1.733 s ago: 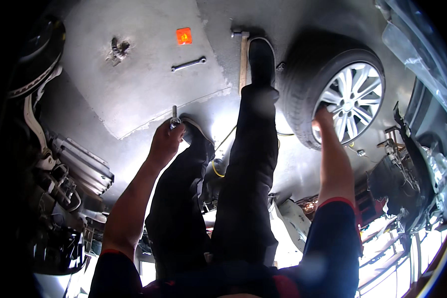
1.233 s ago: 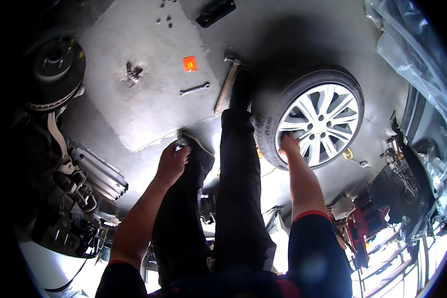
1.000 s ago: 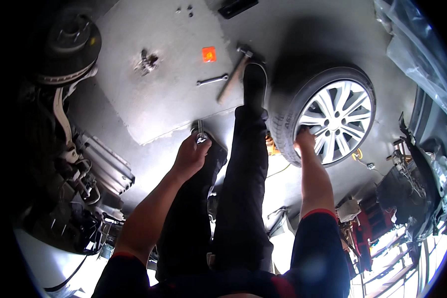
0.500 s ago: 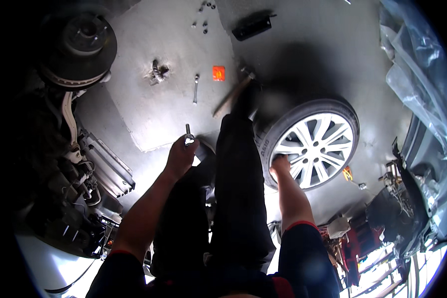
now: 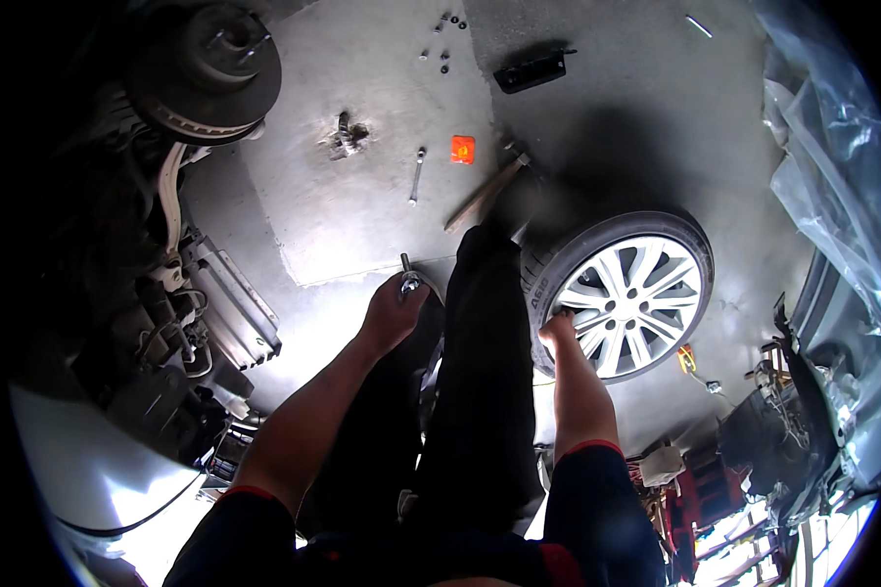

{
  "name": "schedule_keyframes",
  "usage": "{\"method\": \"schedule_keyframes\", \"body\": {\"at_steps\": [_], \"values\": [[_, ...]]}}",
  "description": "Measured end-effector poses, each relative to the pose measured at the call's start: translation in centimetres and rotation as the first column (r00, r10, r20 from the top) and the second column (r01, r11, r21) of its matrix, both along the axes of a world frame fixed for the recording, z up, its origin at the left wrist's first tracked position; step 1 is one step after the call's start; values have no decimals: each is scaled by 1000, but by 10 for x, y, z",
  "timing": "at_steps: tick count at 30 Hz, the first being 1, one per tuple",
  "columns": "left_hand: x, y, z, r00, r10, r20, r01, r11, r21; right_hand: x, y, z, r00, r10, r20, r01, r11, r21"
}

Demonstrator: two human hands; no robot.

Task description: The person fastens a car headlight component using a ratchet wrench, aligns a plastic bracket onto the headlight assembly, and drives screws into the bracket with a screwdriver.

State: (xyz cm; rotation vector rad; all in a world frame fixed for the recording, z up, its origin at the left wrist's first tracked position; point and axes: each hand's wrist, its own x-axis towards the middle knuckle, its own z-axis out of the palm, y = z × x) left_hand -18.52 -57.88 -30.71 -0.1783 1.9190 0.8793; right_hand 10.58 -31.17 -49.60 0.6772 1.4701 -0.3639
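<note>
My left hand point(image 5: 394, 315) is closed round a shiny metal piece point(image 5: 410, 282) with a short rod-like stub pointing up; its exact kind is unclear. It is over my left leg, at knee height in the picture. My right hand point(image 5: 558, 333) is closed at the left edge of a wheel point(image 5: 622, 354) with silver spokes and a black tyre. Its fingers curl in by the rim and are partly hidden. The wheel is close against the right side of my right leg.
A hammer point(image 5: 480, 201) is by my foot. Nearby lie a spanner point(image 5: 417, 176), an orange square packet point(image 5: 463, 150), several nuts point(image 5: 445, 68) and a black bracket point(image 5: 531, 71). A brake disc point(image 5: 206, 78) with suspension parts is at left; plastic sheeting point(image 5: 832, 166) hangs at right.
The view has shifted, so the floor items sit further right in the picture. Both hands keep their hold, the left on the metal piece and the right at the wheel.
</note>
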Motion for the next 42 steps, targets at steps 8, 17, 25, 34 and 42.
{"method": "schedule_keyframes", "body": {"at_steps": [8, 17, 25, 34, 42], "values": [[-29, -3, -12, 999, 42, 6, -41, 993, -114, -68, 76, 39, 966, 246, 81, -229, 958, -174], [-145, 142, -39, 919, 312, 240, -280, 947, -161, -44, 201, 26, 972, -229, -53, 230, 973, 12], [-136, 209, -75, 831, 372, 414, -349, 928, -132, -65, 220, -10, 862, -483, -153, 459, 872, -170], [-107, 131, -125, 959, 224, 176, -226, 974, -8, -164, 203, -15, 969, -167, -180, 182, 981, 70], [-123, 78, -117, 993, 105, -57, -110, 991, -83, -206, 217, -38, 963, 20, -270, 8, 995, 99]]}}
